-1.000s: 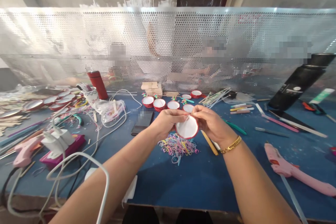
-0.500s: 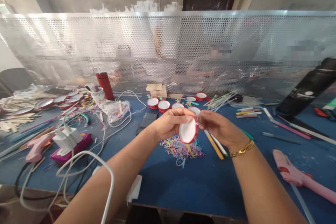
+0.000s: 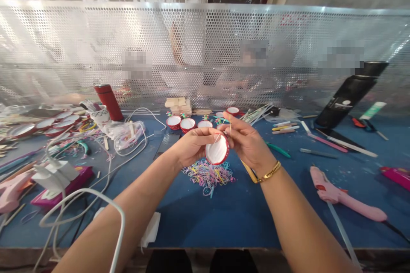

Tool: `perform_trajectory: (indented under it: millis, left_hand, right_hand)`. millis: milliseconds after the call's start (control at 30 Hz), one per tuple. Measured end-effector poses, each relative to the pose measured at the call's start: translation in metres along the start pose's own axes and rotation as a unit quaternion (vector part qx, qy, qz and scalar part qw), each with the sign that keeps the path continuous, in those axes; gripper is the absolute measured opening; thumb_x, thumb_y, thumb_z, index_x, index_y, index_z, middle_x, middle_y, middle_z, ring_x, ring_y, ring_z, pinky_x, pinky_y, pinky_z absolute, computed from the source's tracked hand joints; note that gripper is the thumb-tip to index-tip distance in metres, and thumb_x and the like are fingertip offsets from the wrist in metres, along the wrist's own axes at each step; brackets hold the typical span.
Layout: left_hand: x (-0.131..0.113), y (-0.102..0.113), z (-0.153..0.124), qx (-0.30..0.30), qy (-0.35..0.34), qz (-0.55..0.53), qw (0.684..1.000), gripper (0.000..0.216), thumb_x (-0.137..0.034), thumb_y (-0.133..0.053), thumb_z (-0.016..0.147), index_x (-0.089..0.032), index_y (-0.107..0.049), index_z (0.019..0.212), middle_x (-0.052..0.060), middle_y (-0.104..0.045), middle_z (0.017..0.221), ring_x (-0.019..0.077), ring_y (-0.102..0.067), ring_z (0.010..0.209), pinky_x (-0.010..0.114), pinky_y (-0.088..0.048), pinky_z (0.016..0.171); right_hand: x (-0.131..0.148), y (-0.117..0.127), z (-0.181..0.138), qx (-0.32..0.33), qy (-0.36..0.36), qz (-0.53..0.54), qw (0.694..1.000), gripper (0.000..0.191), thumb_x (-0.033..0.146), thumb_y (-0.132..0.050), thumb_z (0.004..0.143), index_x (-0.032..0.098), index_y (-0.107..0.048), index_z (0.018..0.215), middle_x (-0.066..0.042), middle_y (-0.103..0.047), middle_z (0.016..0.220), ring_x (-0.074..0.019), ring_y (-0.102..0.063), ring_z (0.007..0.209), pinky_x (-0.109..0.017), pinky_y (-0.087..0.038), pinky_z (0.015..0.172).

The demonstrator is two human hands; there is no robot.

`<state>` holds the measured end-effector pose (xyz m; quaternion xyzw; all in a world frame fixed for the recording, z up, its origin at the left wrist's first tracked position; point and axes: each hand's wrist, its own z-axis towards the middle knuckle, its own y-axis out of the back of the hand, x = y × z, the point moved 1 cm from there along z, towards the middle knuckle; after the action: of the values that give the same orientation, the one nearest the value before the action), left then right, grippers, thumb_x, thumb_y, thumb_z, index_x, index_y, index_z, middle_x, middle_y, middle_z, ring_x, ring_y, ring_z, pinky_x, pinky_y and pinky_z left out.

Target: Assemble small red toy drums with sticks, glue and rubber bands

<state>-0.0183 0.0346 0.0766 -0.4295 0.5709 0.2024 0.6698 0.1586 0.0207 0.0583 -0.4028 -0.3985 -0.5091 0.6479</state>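
Observation:
My left hand (image 3: 197, 145) is closed on the edge of a small round cup (image 3: 217, 150) with a red outer rim and a white inside, tilted toward me. A thin pale line shows by my left thumb, too fine to name. At the cup's right side, my right hand (image 3: 245, 138) is closed in a pinch on a thin yellowish strand (image 3: 230, 123), which stands upright at the fingertips. Just below the cup lies a pile of coloured small elastic bands (image 3: 208, 175). More red-rimmed cups (image 3: 187, 124) stand behind my hands, with little green figures on their rims.
To the left are white cables (image 3: 120, 222), a purple power strip (image 3: 64, 187) and a red flask (image 3: 109, 102). A pink glue gun (image 3: 346, 200), markers (image 3: 283, 128) and a tilted black bottle (image 3: 344, 100) lie to the right. A perforated metal screen (image 3: 192, 51) borders the back.
The view has shifted right and slightly down. The cup has turned to face me more. My right fingers have come up, and a thin yellowish strand now shows in them.

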Motion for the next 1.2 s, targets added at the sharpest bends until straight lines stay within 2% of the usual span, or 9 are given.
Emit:
perform_trajectory:
  millis: [67,200,300,467,567,700,867,1033,1200]
  left_hand:
    - [-0.001,0.004,0.003,-0.071,-0.032,0.026,0.997,0.016,-0.023,-0.079,0.073,-0.014,-0.067,0.079,0.001,-0.065,0.071,0.0096,-0.057,0.059,0.024,-0.042,0.057]
    - [-0.002,0.012,0.011,-0.243,-0.121,0.066,0.960,0.008,-0.017,-0.070,0.080,-0.015,-0.063,0.079,-0.001,-0.060,0.068,0.0075,-0.053,0.057,0.020,-0.039,0.055]
    - [0.001,0.011,0.013,-0.295,-0.125,0.084,0.943,0.008,-0.021,-0.063,0.087,-0.016,-0.059,0.082,-0.002,-0.058,0.068,0.0071,-0.051,0.056,0.019,-0.036,0.053]
    - [0.006,-0.003,0.009,-0.269,-0.079,0.140,0.950,0.014,-0.030,-0.060,0.089,-0.018,-0.056,0.083,-0.003,-0.055,0.065,0.0078,-0.046,0.052,0.019,-0.035,0.049]
    - [0.004,-0.009,0.006,-0.233,-0.054,0.162,0.957,0.011,-0.028,-0.056,0.090,-0.018,-0.055,0.085,-0.003,-0.052,0.066,0.0089,-0.047,0.054,0.019,-0.036,0.048]
    - [-0.007,-0.004,0.002,-0.192,-0.057,0.226,0.953,0.011,-0.030,-0.053,0.090,-0.019,-0.055,0.085,-0.002,-0.054,0.069,0.0109,-0.052,0.059,0.020,-0.037,0.050]
    - [-0.022,0.012,0.000,-0.151,-0.075,0.327,0.930,0.022,-0.026,-0.061,0.084,-0.016,-0.057,0.064,-0.001,-0.051,0.059,0.0080,-0.044,0.053,0.021,-0.029,0.049]
    - [-0.024,0.013,-0.002,-0.141,-0.013,0.312,0.939,0.018,-0.018,-0.064,0.082,-0.016,-0.061,0.064,-0.002,-0.053,0.056,0.0059,-0.044,0.048,0.021,-0.026,0.045]
    - [-0.022,0.004,-0.005,-0.170,0.001,0.267,0.949,0.020,-0.014,-0.065,0.083,-0.015,-0.058,0.064,-0.003,-0.055,0.053,0.0044,-0.048,0.045,0.019,-0.034,0.047]
  right_hand:
    - [-0.001,0.000,0.001,-0.003,0.022,-0.032,0.999,0.061,0.044,-0.073,0.080,0.039,-0.053,0.137,-0.002,-0.066,0.112,-0.0098,-0.056,0.063,-0.033,-0.054,0.068]
    - [0.000,-0.002,0.001,0.002,0.115,-0.170,0.979,0.089,0.048,-0.083,0.069,0.038,-0.041,0.147,-0.007,-0.057,0.134,-0.0209,-0.066,0.096,-0.045,-0.054,0.093]
    - [-0.003,-0.009,-0.001,0.032,0.169,-0.278,0.945,0.094,0.044,-0.086,0.066,0.037,-0.039,0.148,-0.008,-0.053,0.141,-0.0280,-0.061,0.116,-0.052,-0.047,0.105]
    - [-0.011,-0.019,-0.003,0.030,0.179,-0.376,0.909,0.098,0.034,-0.088,0.064,0.032,-0.038,0.148,-0.010,-0.049,0.147,-0.0333,-0.046,0.136,-0.057,-0.037,0.114]
    - [-0.012,-0.018,-0.002,0.018,0.183,-0.397,0.899,0.089,0.031,-0.088,0.063,0.028,-0.045,0.141,-0.010,-0.053,0.143,-0.0332,-0.048,0.134,-0.056,-0.039,0.112]
    - [-0.008,-0.013,0.000,0.004,0.184,-0.397,0.899,0.080,0.031,-0.087,0.061,0.028,-0.050,0.132,-0.009,-0.059,0.136,-0.0333,-0.056,0.125,-0.057,-0.043,0.106]
    - [-0.005,-0.009,-0.001,0.016,0.167,-0.397,0.902,0.080,0.034,-0.090,0.059,0.029,-0.049,0.127,-0.008,-0.060,0.133,-0.0335,-0.056,0.123,-0.059,-0.041,0.106]
    - [-0.005,-0.010,-0.003,0.042,0.158,-0.366,0.916,0.088,0.040,-0.093,0.052,0.028,-0.046,0.126,-0.010,-0.058,0.132,-0.0336,-0.055,0.123,-0.057,-0.042,0.105]
    - [-0.004,-0.013,-0.003,0.044,0.173,-0.343,0.922,0.088,0.042,-0.092,0.052,0.027,-0.044,0.124,-0.011,-0.058,0.130,-0.0315,-0.057,0.119,-0.051,-0.046,0.102]
